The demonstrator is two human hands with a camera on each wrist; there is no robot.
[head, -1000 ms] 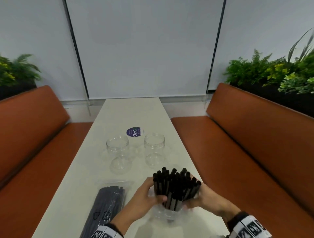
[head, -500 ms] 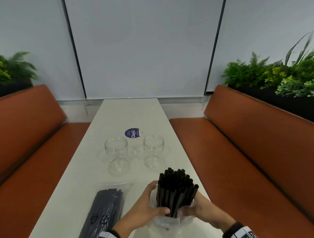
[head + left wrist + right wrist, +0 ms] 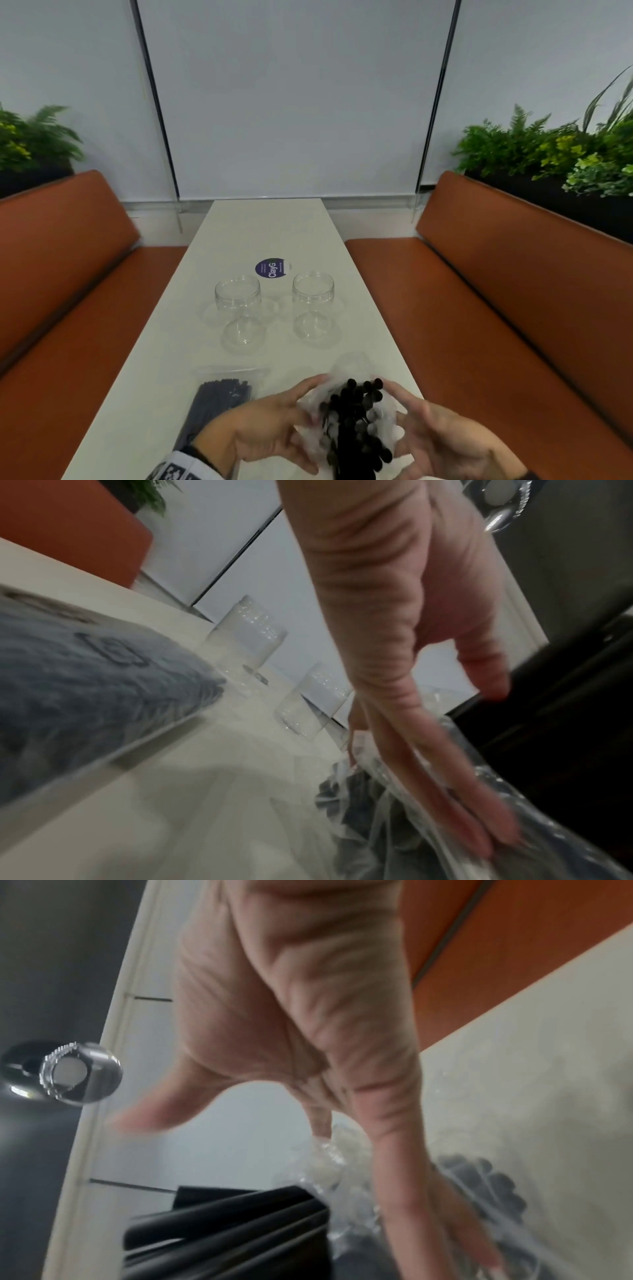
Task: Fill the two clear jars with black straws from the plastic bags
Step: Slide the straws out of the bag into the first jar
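A: What are the hands doing?

B: The left hand (image 3: 274, 425) and right hand (image 3: 442, 442) flank an opened plastic bag (image 3: 387, 411) of black straws (image 3: 352, 421) at six o'clock on the worktop (image 3: 274, 233). Fingers look fairly straight, laid against the film from both sides, thumbs spread wide. It's blurred, so I can't tell whether either one actually pinches the plastic.

A: How should this step go?

B: I'd say peel the film down evenly on both sides while keeping the bundle upright, so the straws stay together and can be lifted out as one bunch rather than scattering.

A: And the containers?

B: Both hold nothing yet. The left jar (image 3: 238, 301) and right jar (image 3: 313, 291) stand side by side toward twelve o'clock, mouths up, well apart from the hands. A second bag (image 3: 212, 407), full of straws, lies flat at about nine o'clock of the hands.
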